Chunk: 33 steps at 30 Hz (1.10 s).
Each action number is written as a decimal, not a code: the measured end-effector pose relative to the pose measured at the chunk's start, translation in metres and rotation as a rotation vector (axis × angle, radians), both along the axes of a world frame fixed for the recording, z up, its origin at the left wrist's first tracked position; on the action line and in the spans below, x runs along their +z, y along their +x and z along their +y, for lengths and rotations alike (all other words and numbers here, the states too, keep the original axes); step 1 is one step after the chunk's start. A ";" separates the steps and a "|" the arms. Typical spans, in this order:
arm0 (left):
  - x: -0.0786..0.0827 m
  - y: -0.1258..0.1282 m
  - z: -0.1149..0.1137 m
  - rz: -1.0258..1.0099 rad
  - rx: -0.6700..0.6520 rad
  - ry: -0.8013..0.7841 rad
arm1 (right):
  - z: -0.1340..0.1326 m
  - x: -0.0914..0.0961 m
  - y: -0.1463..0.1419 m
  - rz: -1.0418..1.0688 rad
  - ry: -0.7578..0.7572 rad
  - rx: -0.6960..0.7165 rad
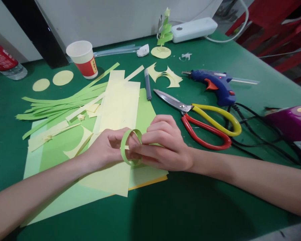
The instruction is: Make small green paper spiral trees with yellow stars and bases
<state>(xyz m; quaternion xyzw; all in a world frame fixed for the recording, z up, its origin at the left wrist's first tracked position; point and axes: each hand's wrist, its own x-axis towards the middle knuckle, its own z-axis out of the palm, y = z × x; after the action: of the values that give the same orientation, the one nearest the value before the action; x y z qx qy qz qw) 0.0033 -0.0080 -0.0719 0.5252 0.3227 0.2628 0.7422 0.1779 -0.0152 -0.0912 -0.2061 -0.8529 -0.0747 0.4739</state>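
Note:
A green paper strip (124, 147) is bent into a ring between my two hands, above the stacked paper sheets. My left hand (110, 145) has its fingers closed on the ring from the left. From the right, my right hand (165, 144) pinches the strip, its fingers curled; the exact contact of the fingertips is partly hidden. Beneath the hands lie pale yellow sheets (120, 103) on green sheets (57, 155). Several loose green strips (65, 102) fan out to the left, with cream paper scraps (81, 142) nearer my left forearm.
Scissors (190, 108) with red and yellow handles, a blue glue gun (215, 83) and a grey pen (147, 85) lie to the right. Behind are a paper cup (84, 60), a paper plant on a round base (161, 52), a power strip (194, 30) and a bottle (5, 60).

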 end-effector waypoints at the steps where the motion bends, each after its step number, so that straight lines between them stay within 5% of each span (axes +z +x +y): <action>1: 0.001 0.001 0.000 0.036 0.023 0.007 | 0.000 0.000 0.000 -0.002 0.007 0.002; 4: 0.003 0.003 0.000 0.100 0.053 0.027 | -0.001 -0.001 0.000 -0.013 0.020 0.006; 10: -0.007 -0.006 0.005 -0.043 -0.111 0.060 | 0.000 -0.001 0.000 -0.002 0.001 0.026; 17: 0.001 0.001 0.001 0.034 0.012 0.038 | 0.000 -0.001 -0.002 0.017 -0.001 -0.001; 24: -0.005 -0.004 0.003 -0.040 -0.086 0.070 | 0.000 0.000 -0.002 0.024 -0.002 -0.006; 33: 0.004 0.004 0.000 0.120 0.058 0.062 | 0.001 -0.002 -0.005 0.054 0.014 -0.025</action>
<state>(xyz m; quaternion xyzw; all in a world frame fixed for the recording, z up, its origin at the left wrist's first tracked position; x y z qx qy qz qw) 0.0075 -0.0082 -0.0680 0.5534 0.3733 0.2620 0.6970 0.1733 -0.0145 -0.0936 -0.2153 -0.8364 -0.0811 0.4974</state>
